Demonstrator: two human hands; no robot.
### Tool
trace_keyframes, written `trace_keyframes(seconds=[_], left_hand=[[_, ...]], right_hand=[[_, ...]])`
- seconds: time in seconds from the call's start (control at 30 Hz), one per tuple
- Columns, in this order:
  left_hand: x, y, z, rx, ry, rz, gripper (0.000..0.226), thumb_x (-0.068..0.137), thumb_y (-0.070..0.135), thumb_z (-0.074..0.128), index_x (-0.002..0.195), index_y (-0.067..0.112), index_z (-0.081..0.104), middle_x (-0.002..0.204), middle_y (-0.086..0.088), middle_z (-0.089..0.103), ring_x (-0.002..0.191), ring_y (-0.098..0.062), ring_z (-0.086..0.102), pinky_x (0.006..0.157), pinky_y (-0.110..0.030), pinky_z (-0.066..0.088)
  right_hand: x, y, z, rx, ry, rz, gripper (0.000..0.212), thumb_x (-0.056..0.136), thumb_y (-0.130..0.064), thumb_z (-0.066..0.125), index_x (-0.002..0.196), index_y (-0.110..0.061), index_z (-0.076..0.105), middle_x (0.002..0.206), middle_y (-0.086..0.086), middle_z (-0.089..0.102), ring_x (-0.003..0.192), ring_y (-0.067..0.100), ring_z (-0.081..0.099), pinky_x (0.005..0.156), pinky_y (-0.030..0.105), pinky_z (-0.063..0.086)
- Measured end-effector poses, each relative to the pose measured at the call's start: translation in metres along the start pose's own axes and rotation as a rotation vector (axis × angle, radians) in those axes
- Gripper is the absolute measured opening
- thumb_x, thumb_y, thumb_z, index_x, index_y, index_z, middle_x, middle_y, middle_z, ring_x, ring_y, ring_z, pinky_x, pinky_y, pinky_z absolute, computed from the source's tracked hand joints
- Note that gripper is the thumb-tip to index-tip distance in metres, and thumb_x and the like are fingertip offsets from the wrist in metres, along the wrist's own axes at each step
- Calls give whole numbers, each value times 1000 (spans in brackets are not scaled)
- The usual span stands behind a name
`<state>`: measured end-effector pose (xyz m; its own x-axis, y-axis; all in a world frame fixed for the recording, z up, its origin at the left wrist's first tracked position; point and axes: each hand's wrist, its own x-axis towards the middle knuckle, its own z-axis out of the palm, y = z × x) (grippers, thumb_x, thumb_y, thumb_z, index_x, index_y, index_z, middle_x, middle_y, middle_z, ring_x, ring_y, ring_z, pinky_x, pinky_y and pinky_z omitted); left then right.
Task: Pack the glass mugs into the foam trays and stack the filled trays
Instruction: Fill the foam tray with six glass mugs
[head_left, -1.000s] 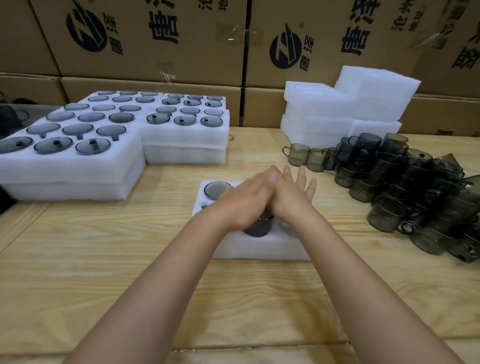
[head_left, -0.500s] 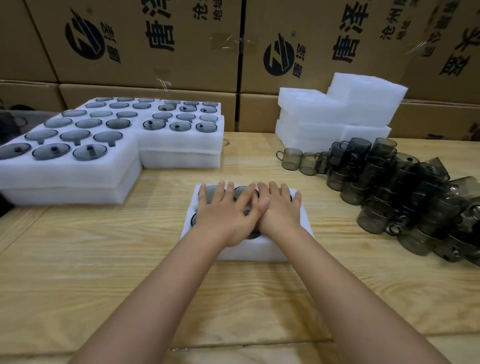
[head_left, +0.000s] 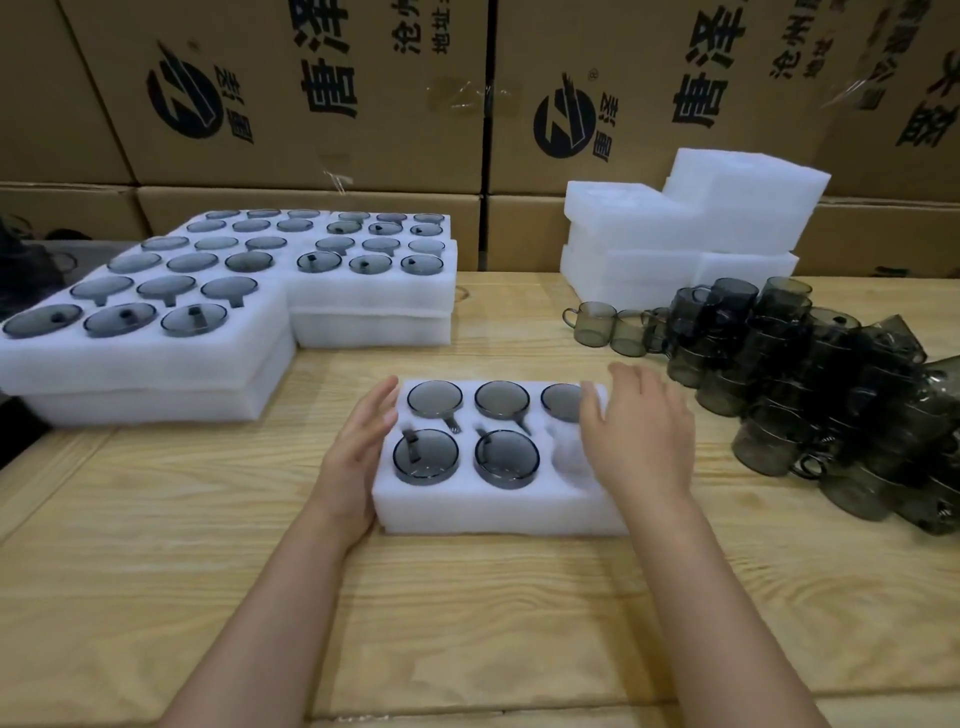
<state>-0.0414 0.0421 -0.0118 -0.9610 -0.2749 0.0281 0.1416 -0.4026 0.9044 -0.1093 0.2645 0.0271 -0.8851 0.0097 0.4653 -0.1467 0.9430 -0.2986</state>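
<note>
Soft, even light falls from overhead, bright enough to wash the detail out of the white foam stack (head_left: 696, 228) and leave only a faint shadow along the near edge of the tray (head_left: 493, 514) on the desk (head_left: 156, 519). Motion blur smears the right grip (head_left: 641, 436), its fingertips ghostly over the tray, while the left grip (head_left: 353, 457) looks sharper. The wide lens bows and tilts the boxes (head_left: 311, 78) toward the edges, and tape (head_left: 462, 93) on them glints.

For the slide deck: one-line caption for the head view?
Left hand and right hand, open, flank a tray holding five mugs, one pocket empty; loose mugs piled right, filled trays stacked left.
</note>
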Motion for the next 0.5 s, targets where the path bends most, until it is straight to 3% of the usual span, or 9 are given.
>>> trace_keyframes(seconds=[0.1,0.2,0.33,0.5], left_hand=[[0,0,2,-45,12,1,59,72,18,61,130,21,54,138,-10,53,123,-29,53,104,-45,39],[-2,3,2,-172,48,-23,62,73,25,52,134,15,50,137,-15,53,126,-34,50,109,-50,33],[-1,4,0,-197,85,-37,57,81,25,46,137,13,48,135,-14,55,129,-34,48,112,-53,29],[0,3,1,-210,101,-38,46,93,33,39,134,15,50,134,-14,56,126,-33,50,105,-51,37]], right_hand=[[2,44,-12,18,39,274,50,93,-37,48,131,-5,45,137,21,37,117,41,36,93,45,35],[0,68,-12,-41,-123,467,59,92,-39,50,136,-4,33,142,23,25,123,43,30,96,49,35],[-2,69,-8,-102,-148,477,60,92,-40,49,137,-5,30,137,24,30,123,43,31,99,48,33],[-2,60,-6,-91,-112,408,50,93,-38,49,129,-5,39,132,23,38,122,39,31,95,49,34]])
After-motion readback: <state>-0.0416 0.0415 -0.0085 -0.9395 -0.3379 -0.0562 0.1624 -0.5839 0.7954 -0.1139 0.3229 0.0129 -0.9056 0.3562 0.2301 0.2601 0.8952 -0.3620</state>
